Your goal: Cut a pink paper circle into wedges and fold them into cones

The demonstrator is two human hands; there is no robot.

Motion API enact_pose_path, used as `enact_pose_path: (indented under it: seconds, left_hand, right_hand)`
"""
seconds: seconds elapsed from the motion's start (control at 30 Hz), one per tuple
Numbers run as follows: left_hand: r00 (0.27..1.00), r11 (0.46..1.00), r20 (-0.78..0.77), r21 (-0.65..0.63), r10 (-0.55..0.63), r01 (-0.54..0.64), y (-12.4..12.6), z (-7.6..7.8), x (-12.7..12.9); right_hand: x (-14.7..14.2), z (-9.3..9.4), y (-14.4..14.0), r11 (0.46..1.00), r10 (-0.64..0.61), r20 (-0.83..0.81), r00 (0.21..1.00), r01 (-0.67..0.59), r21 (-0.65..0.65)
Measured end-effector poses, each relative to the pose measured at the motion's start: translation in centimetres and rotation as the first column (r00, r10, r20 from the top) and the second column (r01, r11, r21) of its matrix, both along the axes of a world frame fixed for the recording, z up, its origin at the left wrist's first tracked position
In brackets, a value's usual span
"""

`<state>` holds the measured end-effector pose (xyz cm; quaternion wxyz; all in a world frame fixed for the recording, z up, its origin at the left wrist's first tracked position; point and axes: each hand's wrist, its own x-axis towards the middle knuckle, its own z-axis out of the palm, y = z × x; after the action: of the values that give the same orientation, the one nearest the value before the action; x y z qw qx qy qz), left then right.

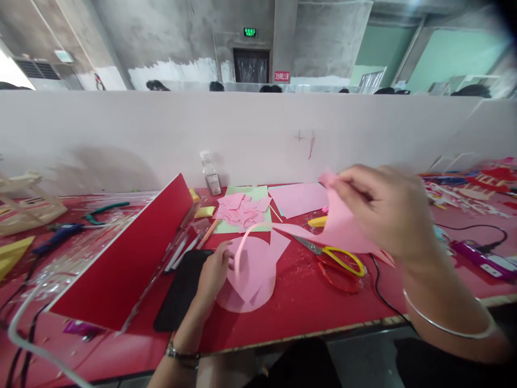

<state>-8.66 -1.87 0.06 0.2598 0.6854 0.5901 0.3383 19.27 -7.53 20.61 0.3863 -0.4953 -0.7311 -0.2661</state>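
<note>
My right hand is raised over the right side of the table, pinching a sheet of pink paper by its upper corner. A thin curved pink strip runs from near that sheet to my left hand. The left fingers are curled at the strip's lower end and seem to grip it. Beneath lies a round pink paper piece with pointed pink pieces on top. Scissors with a yellow and a red handle lie below the raised sheet, partly open.
Pink scraps cover a pale green sheet. A black phone-like slab lies by my left wrist, beside a tilted red board. A small clear bottle stands against the white partition. A purple tool lies right.
</note>
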Motion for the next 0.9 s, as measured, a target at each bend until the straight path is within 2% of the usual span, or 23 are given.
enact_pose_path:
  seconds: [0.07, 0.17, 0.27, 0.3, 0.37, 0.47, 0.57, 0.67, 0.73, 0.8, 0.9]
  left_hand:
    - [0.997, 0.997, -0.026, -0.019, -0.072, 0.071, -0.1, 0.1, 0.0]
    - [0.989, 0.990, 0.065, -0.052, -0.130, 0.134, -0.1, 0.2, -0.1]
    - [0.963, 0.979, 0.217, -0.090, -0.158, 0.181, -0.1, 0.0, -0.4]
    - [0.953, 0.974, 0.249, -0.102, -0.170, 0.201, -0.1, -0.1, -0.5]
    - [0.953, 0.972, 0.247, -0.115, -0.174, 0.207, -0.2, -0.3, -0.8]
    - [0.972, 0.977, 0.171, -0.116, -0.160, 0.181, -0.1, -0.6, -1.1]
    - [0.984, 0.987, 0.120, -0.079, -0.132, 0.142, -0.1, -0.7, -1.0]
    - [0.999, 0.993, -0.035, 0.112, 0.025, -0.021, -0.7, 0.2, -0.3]
    - [0.976, 0.946, -0.157, 0.308, 0.153, -0.099, -1.5, 1.2, 0.4]
    - [0.943, 0.911, -0.287, 0.411, 0.168, -0.037, -2.7, 2.0, 1.4]
    - [0.857, 0.919, -0.516, 0.329, -0.018, 0.217, -4.4, 1.8, 2.9]
  right_hand:
    - [-1.2, -0.4, 0.2, 0.970, 0.179, -0.126, 0.976, -0.196, -0.143]
    - [-2.3, -1.4, 1.6, 0.866, 0.324, -0.395, 0.860, -0.437, -0.241]
    - [-2.7, -3.7, 4.6, 0.806, 0.312, -0.621, 0.719, -0.546, -0.227]
    - [-2.8, -4.9, 5.7, 0.780, 0.289, -0.671, 0.683, -0.574, -0.249]
    - [-3.0, -7.7, 7.7, 0.762, 0.228, -0.730, 0.645, -0.584, -0.278]
    - [-3.4, -12.0, 9.1, 0.748, 0.119, -0.709, 0.695, -0.532, -0.396]
    - [-3.7, -14.7, 8.8, 0.764, 0.063, -0.579, 0.813, -0.413, -0.497]
    - [-3.6, -15.9, 8.4, 0.801, -0.006, -0.389, 0.921, -0.228, -0.553]
    - [-3.5, -16.3, 8.6, 0.807, -0.045, -0.265, 0.963, -0.121, -0.578]
    - [-3.4, -16.6, 8.9, 0.804, -0.070, -0.174, 0.982, -0.048, -0.593]
    - [-3.8, -17.2, 9.5, 0.788, -0.104, -0.097, 0.990, 0.023, -0.616]
